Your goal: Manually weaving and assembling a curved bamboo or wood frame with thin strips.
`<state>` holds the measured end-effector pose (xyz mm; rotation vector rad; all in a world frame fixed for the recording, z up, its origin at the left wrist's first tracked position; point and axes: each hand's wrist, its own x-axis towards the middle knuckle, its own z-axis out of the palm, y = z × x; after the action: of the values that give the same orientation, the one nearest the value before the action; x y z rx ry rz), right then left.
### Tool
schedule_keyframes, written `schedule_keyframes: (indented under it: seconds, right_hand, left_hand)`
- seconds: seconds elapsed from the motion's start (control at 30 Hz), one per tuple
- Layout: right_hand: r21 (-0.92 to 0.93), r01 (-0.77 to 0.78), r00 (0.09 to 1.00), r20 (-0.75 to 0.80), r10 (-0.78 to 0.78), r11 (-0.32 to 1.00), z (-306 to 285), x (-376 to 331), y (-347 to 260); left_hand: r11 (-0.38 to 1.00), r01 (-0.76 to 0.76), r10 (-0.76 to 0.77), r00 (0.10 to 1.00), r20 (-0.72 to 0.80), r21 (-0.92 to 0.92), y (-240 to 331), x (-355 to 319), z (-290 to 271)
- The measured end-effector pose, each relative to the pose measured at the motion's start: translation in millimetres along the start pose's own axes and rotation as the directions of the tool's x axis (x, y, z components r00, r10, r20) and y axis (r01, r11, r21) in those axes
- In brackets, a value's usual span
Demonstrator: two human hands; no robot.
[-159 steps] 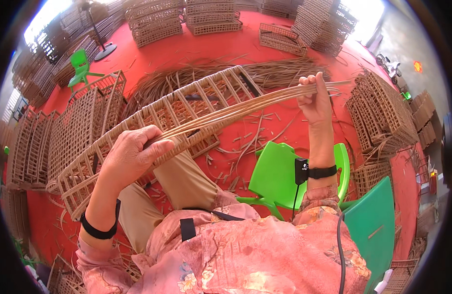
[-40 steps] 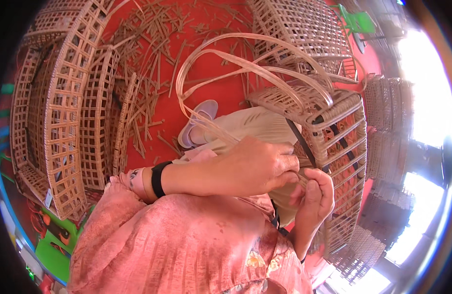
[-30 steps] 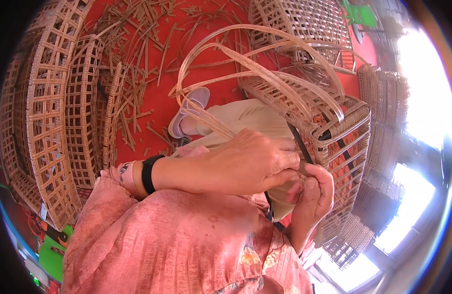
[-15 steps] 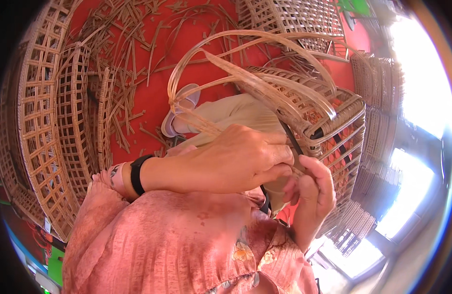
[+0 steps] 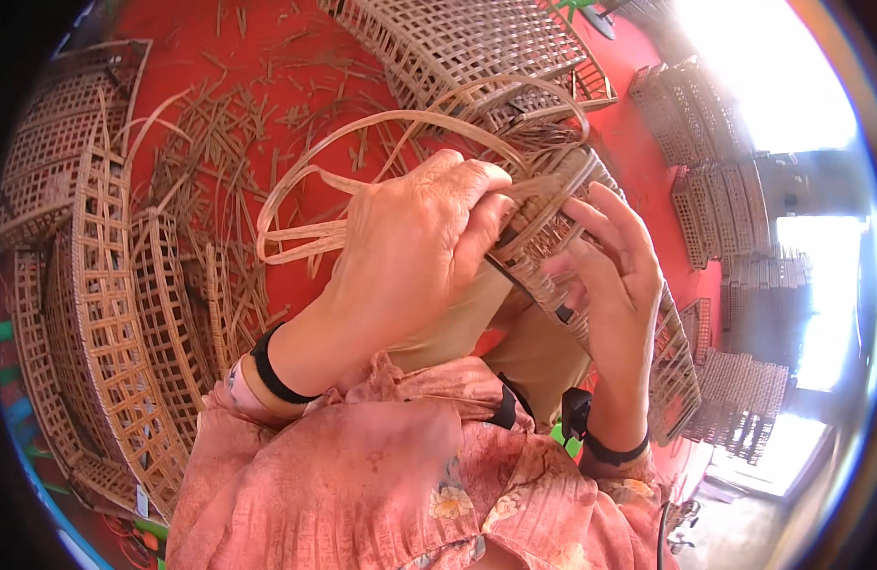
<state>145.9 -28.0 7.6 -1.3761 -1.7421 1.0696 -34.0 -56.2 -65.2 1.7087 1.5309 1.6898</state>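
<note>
My left hand point(image 5: 405, 233) is closed, thumb and forefinger pinching a flat rattan strip point(image 5: 310, 154) at the corner of a woven basket point(image 5: 681, 380). The strip's long loose lengths arch out to the left and far side of that hand. My right hand point(image 5: 614, 261) bends its fingers over the basket's rim and side, holding it from the right. The basket lies tilted over my lap, with dark bands along part of its edge. My fingers hide where the strip meets the weave.
Long openwork woven panels point(image 5: 125, 313) stand at the left. A large woven basket point(image 5: 457, 47) sits at the far side, and stacks of woven pieces point(image 5: 724, 209) line the right. Cut strip scraps point(image 5: 225, 128) litter the red floor point(image 5: 296, 104).
Both hands have moved away from my body and up to the basket's corner. The basket has turned and tilted, and the strip loops have swung left. The view has shifted too.
</note>
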Motion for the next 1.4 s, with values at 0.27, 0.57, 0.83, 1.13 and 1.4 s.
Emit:
schedule_keyframes:
  seconds: [0.27, 0.57, 0.83, 1.13, 1.4]
  right_hand:
    - [0.067, -0.049, 0.999, 0.009, 0.049, 0.997, -6.0, 7.7, -2.3]
    - [0.264, -0.028, 0.997, 0.078, 0.008, 0.964, -18.2, 11.9, 13.5]
    - [0.018, 0.105, 0.992, 0.074, -0.106, 0.994, -13.2, 11.4, 18.6]
    - [-0.436, 0.328, 0.944, 0.186, -0.273, 0.838, -6.0, 21.6, 15.5]
    - [-0.378, 0.242, 0.97, 0.129, -0.208, 0.894, 1.2, 20.0, 19.9]
  left_hand:
    - [0.997, 0.014, -0.016, 0.999, 0.028, 0.075, 1.8, -0.3, 7.1]
    - [0.98, -0.058, 0.029, 0.988, 0.15, 0.19, 18.6, 0.0, 2.0]
    - [0.999, 0.02, -0.008, 0.933, 0.359, -0.031, -5.1, 31.9, -11.8]
    - [0.963, 0.113, 0.046, 0.828, 0.56, -0.246, -32.8, 68.2, -13.2]
    - [0.994, -0.079, 0.107, 0.769, 0.63, -0.073, -23.0, 83.5, -5.5]
